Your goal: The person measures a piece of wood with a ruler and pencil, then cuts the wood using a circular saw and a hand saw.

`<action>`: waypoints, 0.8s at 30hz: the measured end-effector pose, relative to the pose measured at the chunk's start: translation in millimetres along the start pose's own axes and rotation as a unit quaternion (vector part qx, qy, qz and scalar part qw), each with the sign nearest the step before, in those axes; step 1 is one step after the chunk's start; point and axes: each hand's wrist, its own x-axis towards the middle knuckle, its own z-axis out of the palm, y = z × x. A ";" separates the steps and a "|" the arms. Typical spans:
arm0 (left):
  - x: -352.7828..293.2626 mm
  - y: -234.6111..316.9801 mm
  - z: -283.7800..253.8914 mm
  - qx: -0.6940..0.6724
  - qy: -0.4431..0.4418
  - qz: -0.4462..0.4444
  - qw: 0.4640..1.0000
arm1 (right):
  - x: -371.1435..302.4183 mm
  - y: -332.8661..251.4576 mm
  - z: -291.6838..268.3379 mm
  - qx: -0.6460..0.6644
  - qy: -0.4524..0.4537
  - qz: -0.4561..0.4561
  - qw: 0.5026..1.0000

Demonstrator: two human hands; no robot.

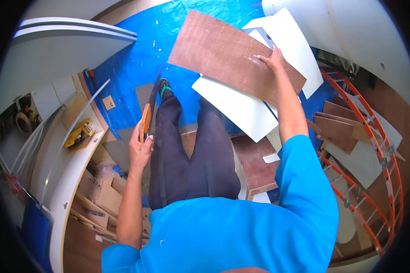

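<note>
My right hand (pixel 271 59) rests palm down on a brown board (pixel 223 50) that lies tilted over white sheets (pixel 241 107) in front of me. My left hand (pixel 140 145) grips the orange handle (pixel 145 119) of a hand saw, whose thin dark blade (pixel 156 86) runs up and away over the blue floor sheet (pixel 132 59). My legs in dark trousers (pixel 191 154) stretch out below, one foot in a dark shoe (pixel 164 85).
A curved white shelf unit (pixel 66 173) stands at my left with a yellow tool (pixel 79 133) on it and cardboard pieces (pixel 102 191) inside. An orange ladder (pixel 373 150) and brown offcuts (pixel 339 125) lie at right. A brown board (pixel 255 164) lies near my knee.
</note>
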 end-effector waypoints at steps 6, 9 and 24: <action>25.7 -14.0 63.5 0.029 0.042 0.008 0.999 | -19.4 -31.8 7.2 -0.066 -0.106 0.048 0.991; 25.9 3.7 90.6 0.017 0.049 0.006 0.999 | -37.6 -27.0 6.2 -0.073 -0.099 0.033 0.992; -51.7 12.6 36.0 0.092 0.205 -0.034 0.974 | -90.4 -79.2 75.8 0.052 0.087 -0.084 0.991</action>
